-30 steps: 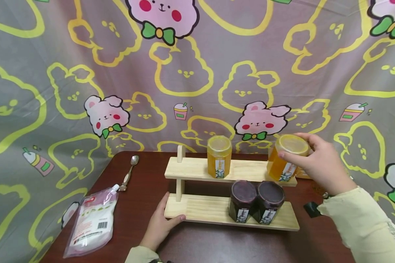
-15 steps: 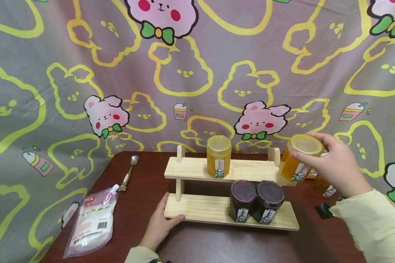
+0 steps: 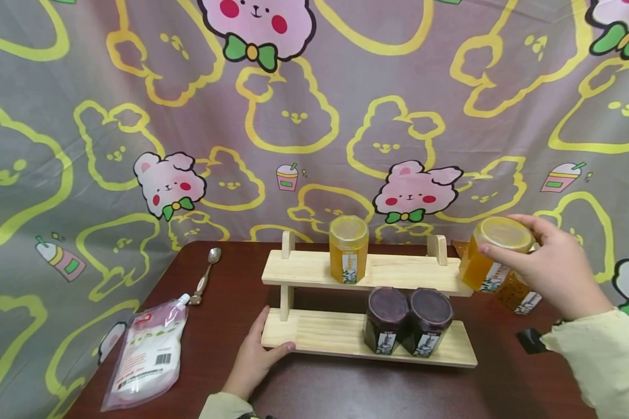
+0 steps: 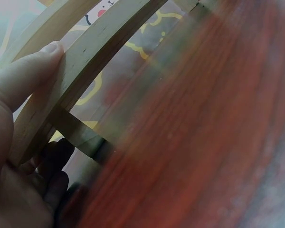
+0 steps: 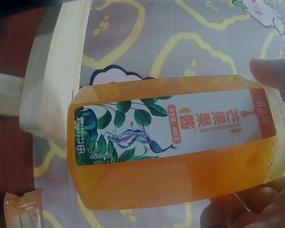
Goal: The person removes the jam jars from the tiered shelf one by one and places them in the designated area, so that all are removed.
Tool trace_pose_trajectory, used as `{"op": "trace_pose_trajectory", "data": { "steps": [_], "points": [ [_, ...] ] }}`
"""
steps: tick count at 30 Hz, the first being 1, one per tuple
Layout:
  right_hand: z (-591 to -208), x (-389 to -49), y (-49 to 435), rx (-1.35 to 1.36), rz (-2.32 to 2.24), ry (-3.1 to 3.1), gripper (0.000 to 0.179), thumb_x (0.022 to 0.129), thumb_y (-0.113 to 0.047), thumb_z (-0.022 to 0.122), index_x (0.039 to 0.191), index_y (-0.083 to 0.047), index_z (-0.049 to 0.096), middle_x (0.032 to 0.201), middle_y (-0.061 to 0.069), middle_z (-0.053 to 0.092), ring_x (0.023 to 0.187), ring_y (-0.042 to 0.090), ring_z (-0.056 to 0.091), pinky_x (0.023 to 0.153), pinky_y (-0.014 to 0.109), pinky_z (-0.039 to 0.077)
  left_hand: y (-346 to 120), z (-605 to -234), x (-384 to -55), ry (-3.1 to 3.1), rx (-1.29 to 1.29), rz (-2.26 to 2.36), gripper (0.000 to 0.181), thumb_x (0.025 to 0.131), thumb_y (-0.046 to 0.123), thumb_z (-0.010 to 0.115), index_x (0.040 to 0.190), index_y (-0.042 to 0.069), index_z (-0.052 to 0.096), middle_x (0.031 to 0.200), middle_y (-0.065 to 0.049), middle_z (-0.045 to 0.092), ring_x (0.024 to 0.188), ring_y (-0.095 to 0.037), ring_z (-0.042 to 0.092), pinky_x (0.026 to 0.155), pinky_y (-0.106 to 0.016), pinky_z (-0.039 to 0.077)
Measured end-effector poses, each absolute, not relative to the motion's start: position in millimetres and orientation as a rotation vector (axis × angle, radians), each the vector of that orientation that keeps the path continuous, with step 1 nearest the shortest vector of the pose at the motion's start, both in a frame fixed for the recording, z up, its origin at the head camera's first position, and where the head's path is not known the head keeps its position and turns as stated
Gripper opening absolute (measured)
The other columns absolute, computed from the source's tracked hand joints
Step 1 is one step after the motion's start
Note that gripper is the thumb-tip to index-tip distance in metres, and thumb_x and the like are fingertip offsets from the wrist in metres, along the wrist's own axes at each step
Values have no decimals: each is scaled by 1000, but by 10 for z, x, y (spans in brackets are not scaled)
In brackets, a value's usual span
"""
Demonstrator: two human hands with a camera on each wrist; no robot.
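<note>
My right hand (image 3: 561,265) grips a jar of orange mango jam (image 3: 484,267) around its lid. The jar tilts beside the right end of the upper board of a two-tier wooden rack (image 3: 398,269). In the right wrist view, the jam jar (image 5: 180,180) lies sideways, its printed label facing the camera. My left hand (image 3: 257,352) holds the left end of the rack's lower board, thumb on the front edge. A similar yellow jar (image 3: 349,250) stands on the upper board. Two dark purple jars (image 3: 385,323) (image 3: 430,326) stand side by side on the lower board.
A speckled amber jar (image 3: 513,297) stands on the table (image 3: 325,396) behind the held jar, partly covered. At left lie a white spouted pouch (image 3: 149,355) and a long-handled spoon (image 3: 204,279). A patterned curtain (image 3: 325,151) hangs behind the table.
My right hand has carried the mango jam jar rightward, from over the upper board to past its right end. The rack's right upright and the speckled jar now show. My left hand stays put.
</note>
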State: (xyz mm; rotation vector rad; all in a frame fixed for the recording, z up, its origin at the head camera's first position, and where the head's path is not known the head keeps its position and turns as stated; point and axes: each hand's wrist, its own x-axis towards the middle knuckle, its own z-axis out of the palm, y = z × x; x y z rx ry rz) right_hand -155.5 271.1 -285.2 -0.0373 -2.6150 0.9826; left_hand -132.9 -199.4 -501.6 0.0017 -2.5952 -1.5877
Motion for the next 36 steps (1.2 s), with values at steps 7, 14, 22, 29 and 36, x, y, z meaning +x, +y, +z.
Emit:
{"op": "trace_pose_trajectory", "data": {
  "steps": [7,14,22,29,36],
  "points": [
    [-2934,-1524,2812,-93,997,-2594,73,81,-47,82,138,-10,55,107,15,63,77,12,54,57,28,44,-1993,-5016,-1327,-2591,0,-1592,107,74,34,91,156,2,29,158,-24,34,143,-41,33,116,-59,26],
    [-3022,-1507,2890,-107,936,-2635,78,83,-50,80,141,-7,53,119,24,62,83,16,52,54,26,43,-1996,-5022,-1333,-2604,7,-1567,107,74,34,90,156,3,30,157,-24,35,143,-41,34,115,-59,27],
    [-3089,-1493,2947,-120,926,-2625,76,82,-47,82,140,-7,53,115,25,63,75,4,51,52,25,43,-1990,-5029,-1331,-2616,21,-1559,107,74,35,90,157,4,30,157,-23,35,143,-41,35,115,-59,27],
    [-3133,-1493,2985,-145,905,-2639,84,81,-49,82,144,-4,50,117,30,63,73,9,51,51,27,41,-1995,-5033,-1334,-2610,12,-1574,107,74,36,90,157,3,29,158,-23,34,143,-41,34,115,-59,27],
    [-3191,-1484,3031,-127,898,-2623,84,80,-47,84,145,-5,51,120,31,63,75,9,50,53,25,39,-1997,-5038,-1334,-2614,13,-1566,108,74,36,90,157,4,29,158,-23,34,143,-41,34,115,-59,27]
  ]
}}
